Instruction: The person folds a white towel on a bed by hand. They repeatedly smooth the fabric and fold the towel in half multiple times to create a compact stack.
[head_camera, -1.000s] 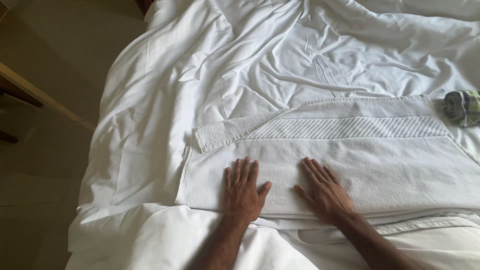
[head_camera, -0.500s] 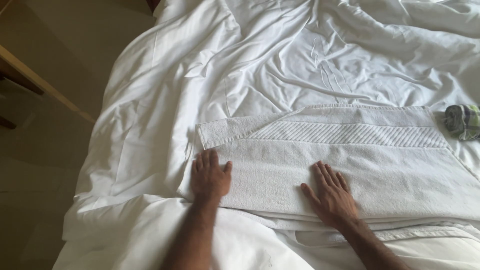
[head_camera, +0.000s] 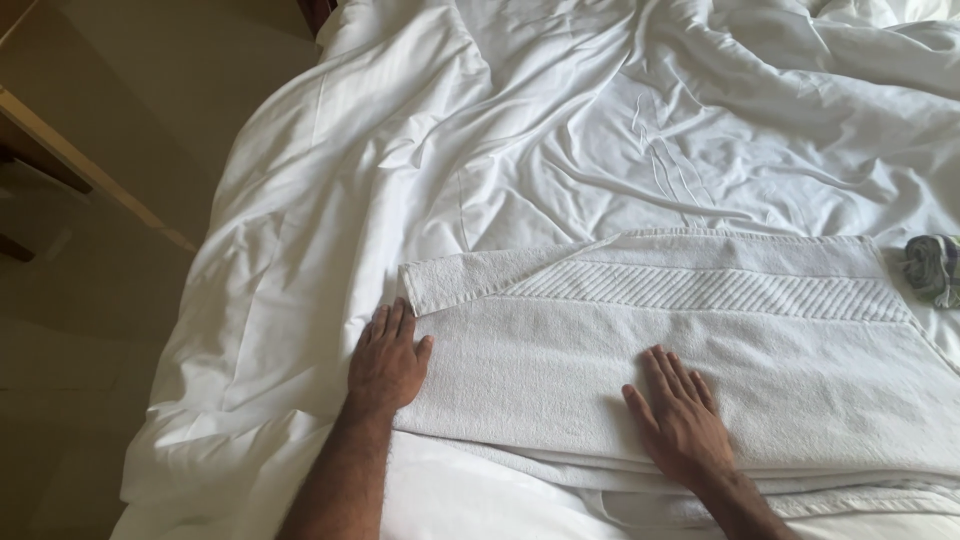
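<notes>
Folded white terry towel with a ribbed band (head_camera: 690, 370) lies flat on the rumpled white bed sheet (head_camera: 560, 150), near the bed's near edge. My left hand (head_camera: 388, 360) rests at the towel's left edge, palm down, fingers together, tips touching the folded-over corner; grip open, nothing held. My right hand (head_camera: 680, 418) lies flat on the towel's near-middle part, fingers spread, grip open, just pressing on the cloth. Small green-grey bundled cloth (head_camera: 935, 268) sits just off the towel's far right corner. Beige floor (head_camera: 90, 330) lies left of the towel, beyond the bed edge.
</notes>
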